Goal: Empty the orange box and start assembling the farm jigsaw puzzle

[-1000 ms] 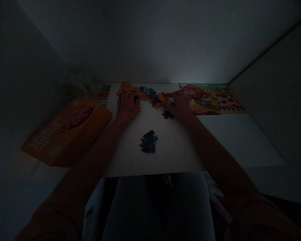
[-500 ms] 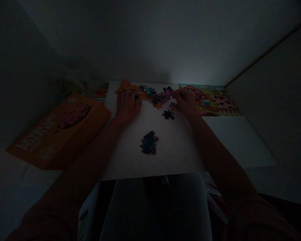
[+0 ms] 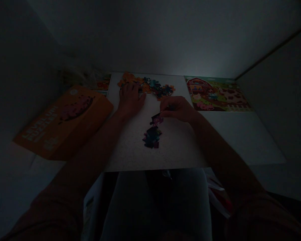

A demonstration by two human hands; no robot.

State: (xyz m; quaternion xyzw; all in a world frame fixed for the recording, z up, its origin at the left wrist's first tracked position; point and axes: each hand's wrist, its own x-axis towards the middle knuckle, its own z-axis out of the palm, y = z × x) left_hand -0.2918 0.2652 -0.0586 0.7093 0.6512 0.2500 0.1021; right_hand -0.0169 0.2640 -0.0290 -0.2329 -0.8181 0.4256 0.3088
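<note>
In dim light, my right hand (image 3: 178, 108) pinches a purple jigsaw puzzle piece (image 3: 157, 119) by its upper right edge, just above a small dark cluster of puzzle pieces (image 3: 152, 137). Whether the piece touches the white surface I cannot tell. Something dark, perhaps another piece, shows within the curl of that hand. My left hand (image 3: 130, 100) lies palm down with fingers stretched out, their tips at the near edge of a pile of orange and teal puzzle pieces (image 3: 154, 84). What lies under those fingertips is hidden.
An orange puzzle box (image 3: 50, 125) lies left of my left forearm. On the right, a farm picture with a red barn (image 3: 217, 95) lies at the back of the white table (image 3: 130, 159). Crumpled clear plastic (image 3: 77, 75) is at the back left. A wall rises behind.
My right hand has drawn the purple piece from the pile's right end towards me and leftward, near the small cluster. My left hand stays by the pile. The view has shifted slightly.
</note>
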